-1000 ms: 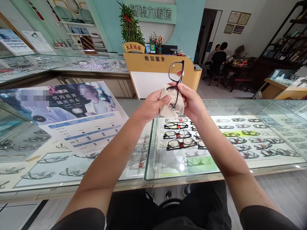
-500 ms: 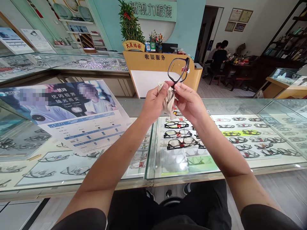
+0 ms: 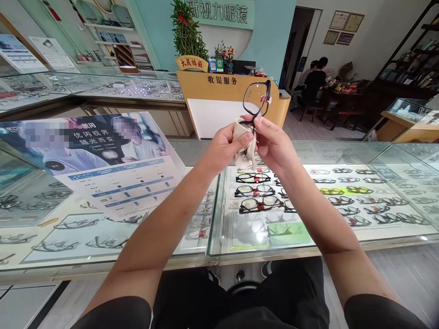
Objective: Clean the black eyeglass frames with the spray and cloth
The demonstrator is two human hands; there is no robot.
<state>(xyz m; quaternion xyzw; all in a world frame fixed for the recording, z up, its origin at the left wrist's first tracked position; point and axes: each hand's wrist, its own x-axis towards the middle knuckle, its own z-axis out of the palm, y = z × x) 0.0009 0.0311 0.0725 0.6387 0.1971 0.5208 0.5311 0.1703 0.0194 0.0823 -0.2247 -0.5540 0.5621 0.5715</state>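
A pair of dark-framed eyeglasses point(image 3: 254, 112) is held up above the glass counter, one lens pointing upward with a small red-and-white tag near the hinge. My right hand point(image 3: 275, 142) pinches the frame around its bridge. My left hand point(image 3: 224, 148) is closed on a pale beige cloth point(image 3: 244, 157), which wraps around the lower part of the glasses. The lower lens is mostly hidden by the cloth and fingers. Below my hands, rows of display eyeglasses point(image 3: 259, 204) lie inside the showcase.
The glass showcase point(image 3: 214, 237) spans the front. A printed advertising board point(image 3: 123, 164) stands on it at left. Beyond is a wooden cashier desk point(image 3: 236, 87) with a plant point(image 3: 187, 36). Two people point(image 3: 315, 80) sit at a table at the far right.
My left hand and the cloth have shifted slightly right and down, with the thumb lower on the cloth. The glasses have turned a little and remain in my right hand.
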